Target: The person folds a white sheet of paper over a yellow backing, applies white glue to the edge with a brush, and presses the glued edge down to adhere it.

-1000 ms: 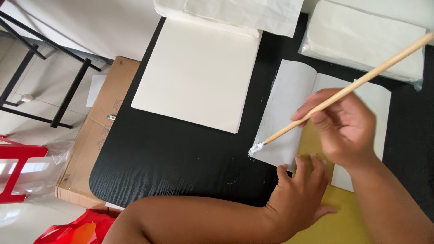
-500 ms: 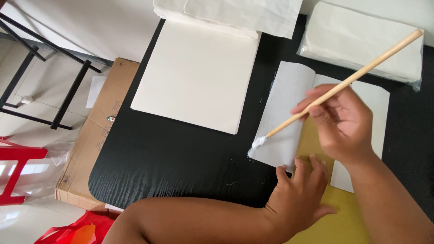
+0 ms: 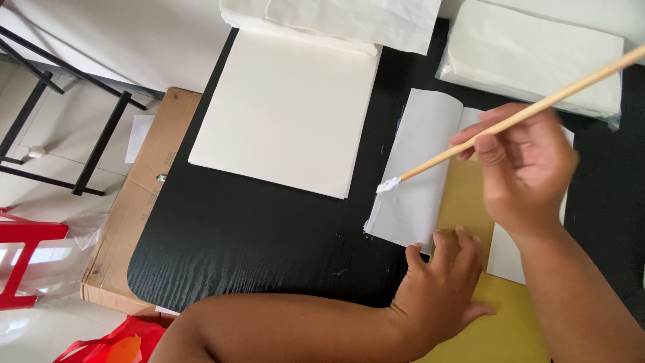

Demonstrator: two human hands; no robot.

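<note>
Right hand (image 3: 527, 171) grips one wooden brush (image 3: 510, 121), its end cut off at the frame edge. Left hand (image 3: 440, 286) lies flat, fingers spread, partly covering one white sheet (image 3: 416, 168) and one yellow board (image 3: 467, 202).

A black wood-grain table (image 3: 255, 249) is standing over pale floor tiles (image 3: 40, 181); a black metal frame (image 3: 74, 128) and red stool (image 3: 27, 259) are sitting left.

Even, bright daylight; soft shadows. Glare washed out floor at lower left. Right hand (image 3: 527, 168) slightly motion-blurred; rest sharp.
</note>
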